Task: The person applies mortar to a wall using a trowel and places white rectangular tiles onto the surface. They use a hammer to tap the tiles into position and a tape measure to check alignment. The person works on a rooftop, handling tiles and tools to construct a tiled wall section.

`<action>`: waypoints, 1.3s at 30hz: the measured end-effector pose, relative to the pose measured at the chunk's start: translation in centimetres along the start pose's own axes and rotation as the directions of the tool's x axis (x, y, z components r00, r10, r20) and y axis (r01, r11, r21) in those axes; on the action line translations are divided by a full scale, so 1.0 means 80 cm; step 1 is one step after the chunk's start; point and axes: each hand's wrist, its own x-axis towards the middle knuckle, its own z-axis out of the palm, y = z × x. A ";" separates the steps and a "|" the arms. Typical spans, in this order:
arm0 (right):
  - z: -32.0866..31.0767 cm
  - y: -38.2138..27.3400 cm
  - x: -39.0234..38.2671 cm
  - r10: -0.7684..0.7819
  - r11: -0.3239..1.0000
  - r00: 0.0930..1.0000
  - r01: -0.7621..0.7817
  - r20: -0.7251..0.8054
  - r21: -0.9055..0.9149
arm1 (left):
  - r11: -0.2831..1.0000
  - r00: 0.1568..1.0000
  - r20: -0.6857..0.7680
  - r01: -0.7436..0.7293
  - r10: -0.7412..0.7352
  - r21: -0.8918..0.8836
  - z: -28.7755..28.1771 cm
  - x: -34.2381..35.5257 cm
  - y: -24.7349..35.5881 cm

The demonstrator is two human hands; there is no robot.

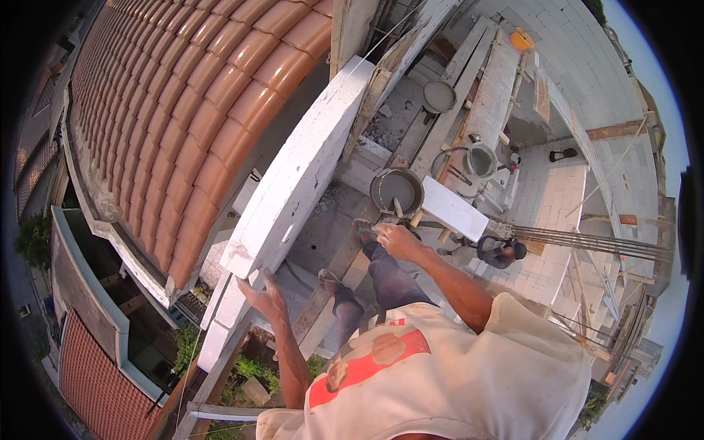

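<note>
My left hand (265,299) rests against the near end of a white block wall (297,165), its thumb and fingers spread. The wall's top runs away from me, and a lower white block (214,345) sits just below that hand. My right hand (400,242) is held in front of my body, above my sandalled foot (361,229). Its fingers are curled together; what they hold, if anything, is too small to make out. Just beyond it stands a round dark tub (397,192) with a trowel (397,208) in it. A loose white block (455,207) lies right of the tub.
Glossy orange roof tiles (220,95) rise beyond the wall on the left, with a drop to plants (253,374) below. Planks (458,95), a bucket (481,160) and another tub (439,96) stand ahead. A person in a dark cap (502,251) is lower right, near long steel bars (587,240).
</note>
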 end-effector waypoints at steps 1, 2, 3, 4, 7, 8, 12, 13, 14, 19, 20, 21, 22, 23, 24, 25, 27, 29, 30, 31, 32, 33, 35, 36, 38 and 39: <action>0.027 0.055 -0.031 0.190 0.979 0.975 -0.179 0.118 -0.099 | 0.999 0.999 0.014 0.036 -0.036 -0.016 0.002 -0.018 0.001; 0.056 0.115 -0.063 0.313 0.940 0.926 -0.270 0.213 -0.206 | 0.997 0.997 0.020 0.072 -0.071 -0.028 0.004 -0.036 0.001; 0.081 0.174 -0.106 0.399 0.899 0.874 -0.314 0.278 -0.305 | 0.991 0.989 0.091 0.123 -0.117 -0.061 0.009 -0.053 -0.005; 0.108 0.228 -0.151 0.458 0.866 0.828 -0.335 0.322 -0.371 | 0.981 0.972 0.177 0.174 -0.157 -0.081 0.015 -0.070 -0.014; 0.129 0.288 -0.251 0.655 0.755 0.683 -0.576 0.323 -0.314 | 0.969 0.776 0.592 0.245 -0.220 0.039 0.023 -0.111 -0.077; 0.135 0.303 -0.272 0.696 0.718 0.649 -0.624 0.307 -0.308 | 0.958 0.618 0.739 0.253 -0.269 0.138 0.027 -0.122 -0.092; 0.137 0.330 -0.274 0.637 0.764 0.716 -0.635 0.285 -0.113 | 0.926 0.124 0.932 0.217 -0.341 0.310 0.033 -0.177 -0.188; 0.148 0.360 -0.260 0.550 0.831 0.793 -0.552 0.261 -0.074 | 0.904 0.116 0.928 0.298 -0.354 0.307 0.032 -0.192 -0.190; 0.154 0.363 -0.241 0.570 0.809 0.762 -0.585 0.307 -0.052 | 0.880 0.088 0.921 0.341 -0.379 0.330 0.029 -0.196 -0.187; 0.156 0.354 -0.152 0.491 0.839 0.871 -0.473 0.001 0.268 | 0.754 -0.011 0.886 0.520 -0.463 0.400 0.062 -0.207 -0.118; 0.153 0.358 -0.131 0.503 0.815 0.864 -0.476 0.004 0.330 | 0.778 -0.016 0.890 0.478 -0.456 0.408 0.074 -0.201 -0.078; 0.147 0.354 -0.115 0.501 0.801 0.865 -0.468 0.010 0.374 | 0.805 -0.026 0.894 0.424 -0.447 0.415 0.088 -0.190 -0.044; 0.130 0.341 -0.105 0.499 0.786 0.867 -0.458 0.013 0.416 | 0.832 -0.005 0.878 0.317 -0.479 0.456 0.098 -0.182 -0.030; 0.111 0.335 -0.100 0.496 0.773 0.868 -0.448 0.013 0.450 | 0.846 0.019 0.863 0.213 -0.505 0.490 0.108 -0.176 -0.020; 0.106 0.330 -0.105 0.513 0.743 0.856 -0.474 0.052 0.473 | 0.849 0.047 0.850 0.106 -0.525 0.519 0.115 -0.169 -0.012; 0.102 0.322 -0.107 0.524 0.722 0.848 -0.490 0.077 0.488 | 0.860 0.041 0.859 0.036 -0.510 0.509 0.119 -0.161 -0.011; 0.089 0.329 -0.107 0.480 0.802 0.875 -0.414 -0.053 0.430 | 0.896 0.051 0.900 -0.087 -0.433 0.436 0.118 -0.146 -0.029; 0.086 0.321 -0.114 0.443 0.840 0.891 -0.374 -0.098 0.393 | 0.909 -0.066 0.983 -0.397 -0.169 0.130 0.103 -0.140 -0.128; 0.070 0.316 -0.111 0.463 0.812 0.885 -0.400 -0.053 0.424 | 0.945 -0.047 0.983 -0.289 -0.176 0.155 0.118 -0.134 -0.127; 0.061 0.312 -0.109 0.493 0.782 0.870 -0.432 -0.022 0.450 | 0.968 -0.031 0.982 -0.176 -0.187 0.179 0.123 -0.127 -0.109; 0.059 0.307 -0.111 0.526 0.742 0.850 -0.469 0.018 0.478 | 0.977 -0.026 0.978 -0.060 -0.205 0.203 0.118 -0.120 -0.095; 0.057 0.303 -0.111 0.554 0.705 0.830 -0.505 0.059 0.498 | 0.998 0.009 1.000 -0.063 0.013 -0.013 0.104 -0.119 -0.093; 0.067 0.312 -0.106 0.536 0.735 0.841 -0.505 0.068 0.452 | 0.999 0.105 0.994 -0.012 0.037 -0.036 0.088 -0.134 -0.095; 0.076 0.327 -0.101 0.457 0.859 0.889 -0.430 -0.037 0.277 | 0.986 0.153 0.975 0.075 -0.161 0.151 0.089 -0.142 -0.079; 0.087 0.342 -0.110 0.388 0.921 0.908 -0.384 -0.155 0.056 | 0.978 0.189 0.963 0.111 -0.193 0.174 0.145 -0.139 -0.072; 0.116 0.375 -0.119 0.325 0.941 0.906 -0.338 -0.270 -0.002 | 0.977 0.172 0.965 0.111 -0.198 0.181 0.178 -0.142 -0.065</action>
